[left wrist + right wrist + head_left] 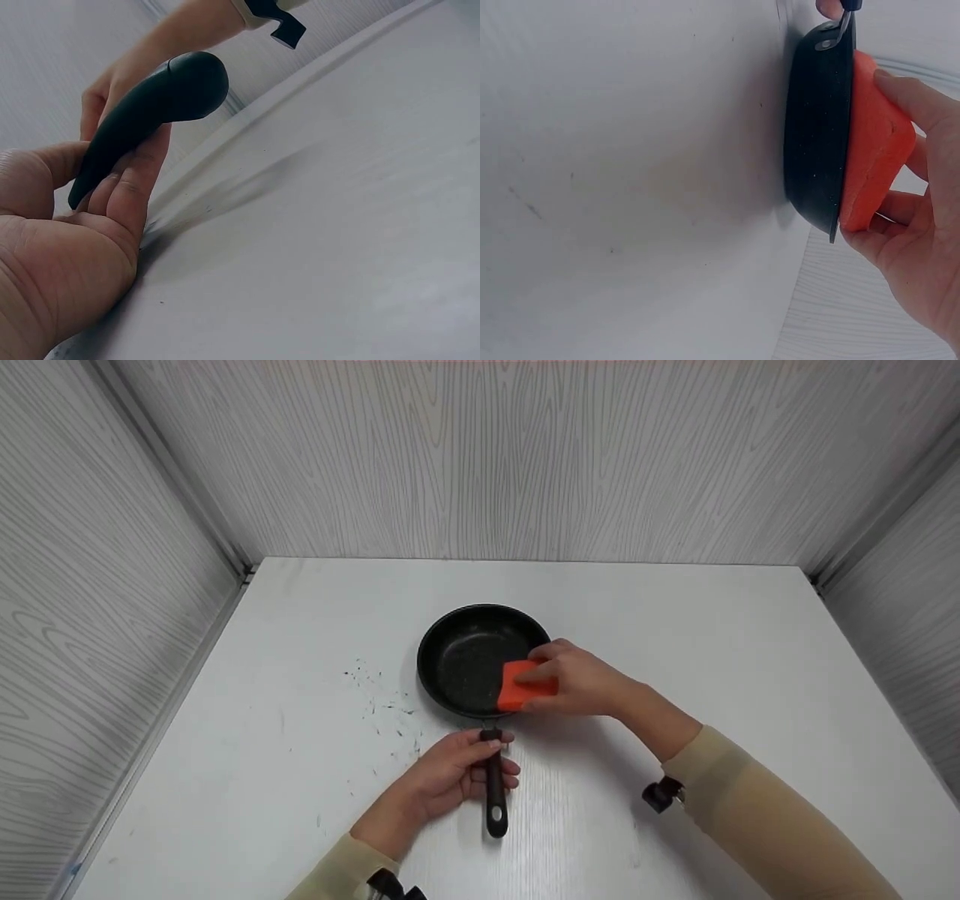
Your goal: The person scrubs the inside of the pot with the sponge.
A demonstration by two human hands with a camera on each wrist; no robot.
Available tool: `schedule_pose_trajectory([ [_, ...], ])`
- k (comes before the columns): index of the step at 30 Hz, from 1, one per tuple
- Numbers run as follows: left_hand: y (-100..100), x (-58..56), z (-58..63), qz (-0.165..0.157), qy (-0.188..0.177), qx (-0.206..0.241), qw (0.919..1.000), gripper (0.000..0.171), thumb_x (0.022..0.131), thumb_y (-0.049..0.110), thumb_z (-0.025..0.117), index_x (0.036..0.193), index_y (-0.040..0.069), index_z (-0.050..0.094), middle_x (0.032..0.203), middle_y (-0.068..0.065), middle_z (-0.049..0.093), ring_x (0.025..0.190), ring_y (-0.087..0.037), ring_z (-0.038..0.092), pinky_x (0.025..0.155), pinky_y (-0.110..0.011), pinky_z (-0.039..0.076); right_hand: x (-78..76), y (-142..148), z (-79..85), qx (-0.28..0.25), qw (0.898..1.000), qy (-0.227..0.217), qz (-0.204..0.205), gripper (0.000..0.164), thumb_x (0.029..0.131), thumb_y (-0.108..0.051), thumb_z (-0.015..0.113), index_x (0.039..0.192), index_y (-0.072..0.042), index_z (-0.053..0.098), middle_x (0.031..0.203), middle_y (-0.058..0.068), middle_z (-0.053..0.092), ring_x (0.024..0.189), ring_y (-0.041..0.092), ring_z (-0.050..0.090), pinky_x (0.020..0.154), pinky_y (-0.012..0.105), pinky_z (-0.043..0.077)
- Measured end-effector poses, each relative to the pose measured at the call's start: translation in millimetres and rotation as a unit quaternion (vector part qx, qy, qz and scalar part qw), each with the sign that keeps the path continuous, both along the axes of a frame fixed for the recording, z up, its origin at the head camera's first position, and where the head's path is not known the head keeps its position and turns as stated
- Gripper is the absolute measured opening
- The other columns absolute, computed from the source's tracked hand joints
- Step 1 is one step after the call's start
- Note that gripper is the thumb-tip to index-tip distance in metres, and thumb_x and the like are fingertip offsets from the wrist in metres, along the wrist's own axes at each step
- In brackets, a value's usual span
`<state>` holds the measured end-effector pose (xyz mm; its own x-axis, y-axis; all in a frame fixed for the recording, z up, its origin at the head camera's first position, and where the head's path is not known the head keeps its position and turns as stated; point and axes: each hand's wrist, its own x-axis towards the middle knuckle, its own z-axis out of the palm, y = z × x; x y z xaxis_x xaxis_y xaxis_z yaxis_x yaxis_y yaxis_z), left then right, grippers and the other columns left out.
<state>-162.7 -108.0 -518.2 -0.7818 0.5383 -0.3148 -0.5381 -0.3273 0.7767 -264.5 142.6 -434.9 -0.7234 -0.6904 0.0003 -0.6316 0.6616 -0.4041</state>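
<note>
A black frying pan [465,660] sits on the white table, its handle [495,795] pointing toward me. My left hand [450,772] grips that handle near the pan, thumb on top and fingers passing beneath; the left wrist view shows the handle [150,105] lying across the curled fingers. An orange sponge [517,690] rests in the right part of the pan, against the inner side and rim. My right hand [574,679] holds the sponge between thumb and fingers. From the right wrist, the sponge [874,142] stands out above the pan's rim, partly covered by the fingertips.
Dark specks and smudges [397,709] mark the white table [675,645] left of the pan. Grey wood-grain panels stand at the back [480,457], the left [90,622] and the right [900,585]. A small black device [660,793] is strapped at the right sleeve.
</note>
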Motion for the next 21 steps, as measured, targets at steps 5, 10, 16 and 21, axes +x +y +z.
schedule_pose_trajectory([
  [5,-1,1.8,0.8,0.003,0.006,0.000,1.0000,0.042,0.108,0.016,0.063,0.141,-0.008,0.054,0.094,-0.015,0.075,0.087,-0.024,0.079,0.085,-0.044,0.065,-0.2,-5,3.6,0.017,1.000,-0.010,0.004,0.045,0.093,-0.045,0.081,0.131,-0.022,0.078,0.143,0.017,0.060,0.133,0.033,0.054,0.108,0.046,0.052],
  [10,-1,2.1,0.5,0.000,0.008,0.004,1.0000,0.042,0.109,0.016,0.062,0.142,-0.008,0.053,0.095,-0.014,0.075,0.087,-0.024,0.078,0.084,-0.043,0.065,-2.6,-9,4.3,0.031,0.999,-0.015,0.016,0.044,0.093,-0.045,0.081,0.130,-0.020,0.078,0.141,0.019,0.063,0.132,0.034,0.056,0.109,0.046,0.051],
  [16,-2,2.2,1.1,-0.005,0.010,0.009,0.9999,0.043,0.109,0.017,0.062,0.143,-0.008,0.052,0.095,-0.013,0.075,0.087,-0.024,0.078,0.083,-0.041,0.065,-3.3,-13,6.9,0.027,0.999,-0.029,0.026,0.042,0.095,-0.043,0.079,0.129,-0.019,0.079,0.138,0.019,0.064,0.130,0.035,0.057,0.106,0.047,0.053],
  [21,-3,2.4,2.4,-0.007,0.010,0.012,0.9999,0.046,0.108,0.017,0.062,0.145,-0.008,0.050,0.095,-0.012,0.075,0.087,-0.023,0.078,0.084,-0.042,0.065,-5.0,-18,9.0,0.028,0.998,-0.041,0.028,0.041,0.095,-0.041,0.078,0.130,-0.020,0.078,0.137,0.019,0.064,0.127,0.034,0.059,0.104,0.047,0.054],
])
